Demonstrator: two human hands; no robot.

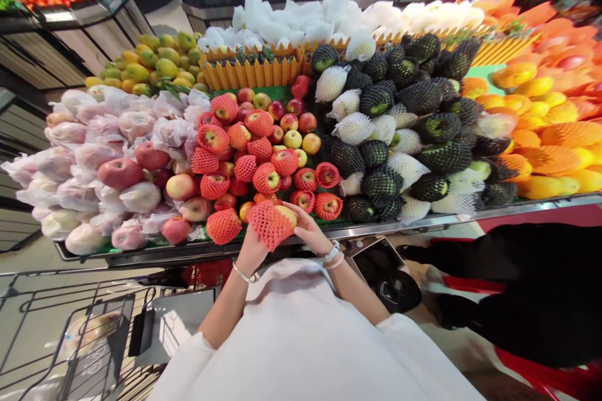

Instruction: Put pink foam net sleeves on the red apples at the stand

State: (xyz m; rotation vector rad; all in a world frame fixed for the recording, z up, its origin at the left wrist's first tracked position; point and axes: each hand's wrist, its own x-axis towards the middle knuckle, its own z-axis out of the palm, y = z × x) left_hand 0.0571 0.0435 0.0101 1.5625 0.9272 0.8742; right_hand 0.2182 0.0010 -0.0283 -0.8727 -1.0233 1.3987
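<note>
Close in front of me, an apple in a red foam net (271, 225) is held between both hands, its yellowish bare end turned to the right. My left hand (253, 252) supports it from the left and below, most of the fingers hidden behind the net. At the bare end, my right hand (308, 229) has its fingers curled against the fruit. Just beyond lie many loose apples (292, 139), some bare and some in red nets (214, 138). A netted apple (223, 227) rests near my left hand, and another (328, 206) near my right.
Paper-wrapped fruit (89, 156) fills the display's left side. Dark and white netted fruit (383, 182) and yellow-orange fruit (559, 144) lie to the right. A metal display edge (451, 222) runs before me. A wire cart (70, 301) stands lower left; someone in dark clothes (531, 288) is at right.
</note>
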